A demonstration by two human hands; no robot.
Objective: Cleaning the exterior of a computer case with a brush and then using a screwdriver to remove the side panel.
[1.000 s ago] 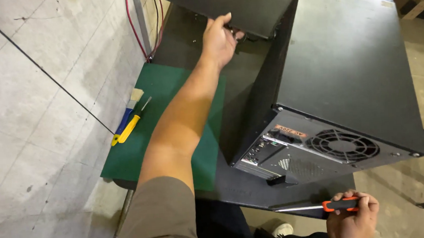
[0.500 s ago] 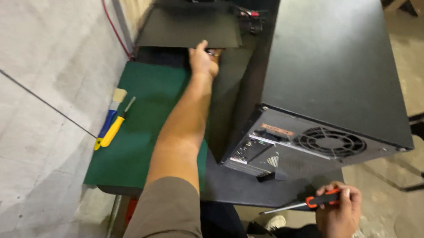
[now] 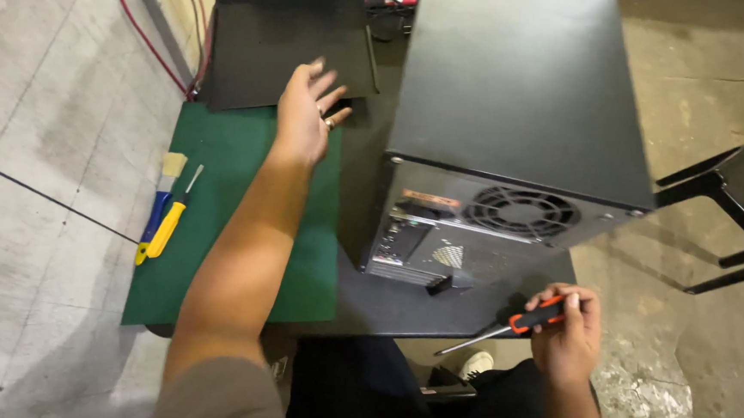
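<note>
Over green mat [image 3: 227,235], left hand [image 3: 308,114] hovers spread beside computer case [image 3: 512,114]; right hand [image 3: 567,336] grips screwdriver [image 3: 517,322].

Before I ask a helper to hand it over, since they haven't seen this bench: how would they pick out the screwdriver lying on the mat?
Find the black computer case standing on the table, then the green mat to its left. Along the mat's left edge lie two tools side by side: the screwdriver has a yellow handle and thin metal shaft, while its neighbour is a blue-handled brush with pale bristles.
</note>
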